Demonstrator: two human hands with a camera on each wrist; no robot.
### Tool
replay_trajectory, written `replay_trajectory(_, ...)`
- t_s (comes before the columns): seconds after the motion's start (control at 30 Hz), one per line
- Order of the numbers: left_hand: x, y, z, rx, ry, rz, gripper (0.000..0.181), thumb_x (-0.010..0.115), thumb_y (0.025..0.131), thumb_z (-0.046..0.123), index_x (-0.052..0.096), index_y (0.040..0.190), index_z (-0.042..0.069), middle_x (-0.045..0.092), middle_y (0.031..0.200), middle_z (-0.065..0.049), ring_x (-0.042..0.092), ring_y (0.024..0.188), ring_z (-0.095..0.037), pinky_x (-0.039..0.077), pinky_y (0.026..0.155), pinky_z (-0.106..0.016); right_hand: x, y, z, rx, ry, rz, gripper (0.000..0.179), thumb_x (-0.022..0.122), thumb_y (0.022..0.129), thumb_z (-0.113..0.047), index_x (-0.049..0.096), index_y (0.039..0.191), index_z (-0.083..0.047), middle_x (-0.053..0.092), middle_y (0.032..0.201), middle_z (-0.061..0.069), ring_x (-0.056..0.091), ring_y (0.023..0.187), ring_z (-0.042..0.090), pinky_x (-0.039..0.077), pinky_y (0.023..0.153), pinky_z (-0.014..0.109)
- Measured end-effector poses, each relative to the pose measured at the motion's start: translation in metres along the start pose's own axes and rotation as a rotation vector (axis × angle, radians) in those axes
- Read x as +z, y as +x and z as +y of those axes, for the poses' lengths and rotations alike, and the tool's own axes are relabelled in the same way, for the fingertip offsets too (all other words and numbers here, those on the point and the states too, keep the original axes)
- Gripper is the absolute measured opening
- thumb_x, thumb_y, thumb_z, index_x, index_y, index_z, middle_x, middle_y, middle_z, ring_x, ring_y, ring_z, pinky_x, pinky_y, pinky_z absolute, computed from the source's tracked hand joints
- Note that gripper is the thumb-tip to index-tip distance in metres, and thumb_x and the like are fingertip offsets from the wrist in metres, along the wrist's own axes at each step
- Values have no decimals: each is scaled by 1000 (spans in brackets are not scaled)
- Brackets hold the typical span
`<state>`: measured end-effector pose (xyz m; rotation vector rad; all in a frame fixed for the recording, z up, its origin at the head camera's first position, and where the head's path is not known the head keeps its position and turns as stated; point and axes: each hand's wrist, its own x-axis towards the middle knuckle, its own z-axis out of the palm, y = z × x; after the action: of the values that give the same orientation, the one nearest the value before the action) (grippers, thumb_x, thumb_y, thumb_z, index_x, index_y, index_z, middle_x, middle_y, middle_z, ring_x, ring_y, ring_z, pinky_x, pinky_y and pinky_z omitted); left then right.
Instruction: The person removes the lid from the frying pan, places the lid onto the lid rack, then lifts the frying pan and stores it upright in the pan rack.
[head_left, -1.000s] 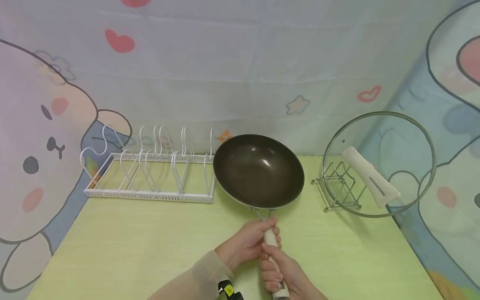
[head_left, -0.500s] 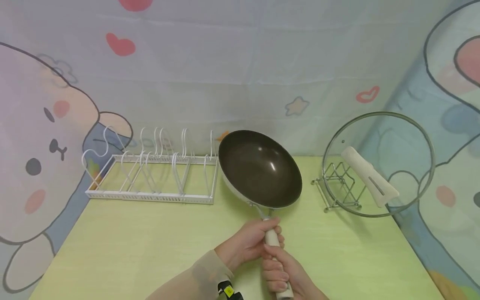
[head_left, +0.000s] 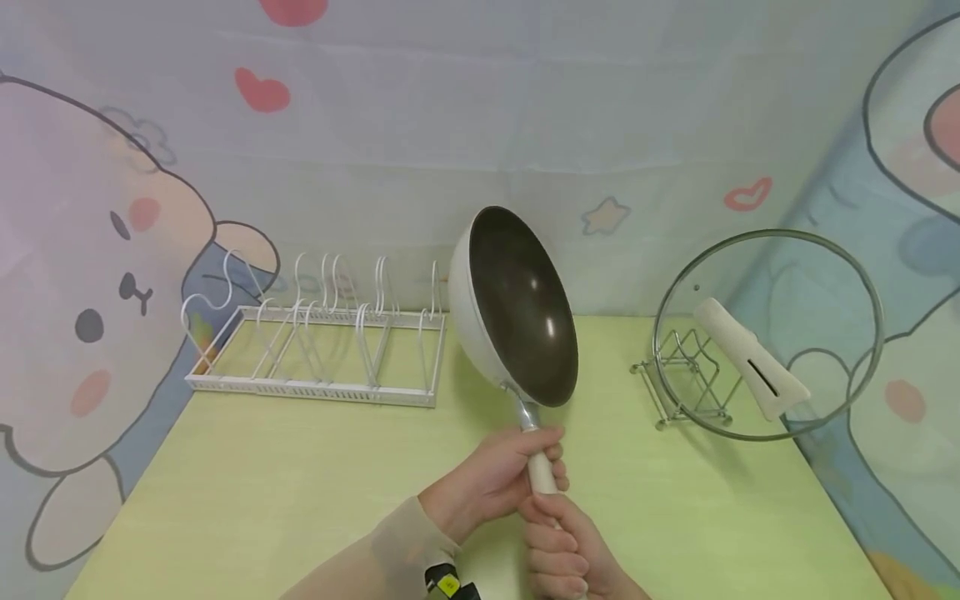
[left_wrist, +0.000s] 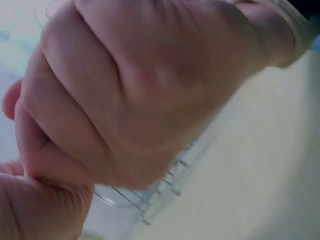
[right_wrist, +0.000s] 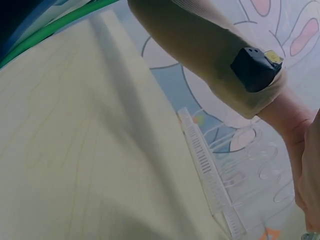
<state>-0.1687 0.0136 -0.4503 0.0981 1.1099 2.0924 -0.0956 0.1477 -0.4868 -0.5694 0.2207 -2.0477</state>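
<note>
A frying pan (head_left: 525,308), deep like a wok with a dark brown inside and white outside, is held up in the middle of the head view, tilted on its side. My left hand (head_left: 504,473) grips its cream handle (head_left: 542,473) near the metal neck. Just below, my right hand (head_left: 561,542) wraps round the handle's lower part. In the left wrist view the left hand (left_wrist: 115,95) fills most of the picture, fingers curled, with part of the right hand (left_wrist: 40,210) right below it; the pan is hidden there.
A white wire rack (head_left: 315,387) with several upright loops stands at the back left. At the right, a glass lid (head_left: 825,242) with a cream handle stands upright in a small metal rack (head_left: 690,417). A printed cloth (head_left: 420,117) hangs behind the table (head_left: 300,475).
The pan has rolled further onto its side, its opening now turned to the right and more of its white outside showing. Its rim has risen. Both hands keep hold of the handle.
</note>
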Motion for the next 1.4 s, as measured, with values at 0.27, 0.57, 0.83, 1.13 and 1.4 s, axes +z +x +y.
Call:
replay_trajectory(0.27, 16, -21, 20, 29, 16, 33, 17, 57, 109, 19, 45, 99, 14, 50, 71, 10, 47, 66, -8, 46, 70, -22, 12, 26, -3, 61, 115, -272, 45, 40, 116, -32, 24, 76, -19, 30, 55, -11, 26, 36, 3, 21, 30, 18)
replay_trajectory(0.57, 22, -37, 38, 52, 4, -52, 19, 53, 113, 25, 46, 99, 15, 52, 71, 11, 50, 65, -7, 48, 71, -21, 36, 62, -6, 176, 249, -515, 43, 46, 113, -25, 35, 72, -14, 30, 43, -3, 28, 29, 10, 29, 30, 23)
replay_trajectory(0.83, 22, -47, 45, 81, -2, -95, 20, 50, 114, 24, 49, 97, 15, 52, 73, 10, 52, 68, -8, 50, 73, -22, 44, 79, -8, 250, 290, -618, 42, 51, 110, -24, 40, 71, -13, 31, 38, -1, 30, 26, 15, 33, 29, 26)
replay_trajectory(1.13, 22, -56, 53, 135, -3, -152, 23, 46, 115, 24, 51, 95, 15, 54, 75, 9, 52, 71, -8, 49, 75, -22, 55, 95, -11, 297, 324, -685, 42, 52, 109, -22, 40, 70, -11, 31, 36, 2, 31, 24, 18, 34, 29, 28)
replay_trajectory(1.4, 22, -65, 64, 201, 50, -185, 33, 45, 116, 23, 58, 87, 16, 61, 75, 7, 64, 70, -7, 55, 77, -23, 57, 106, -13, 320, 277, -727, 44, 53, 109, -25, 41, 70, -11, 33, 35, 3, 33, 24, 20, 37, 29, 31)
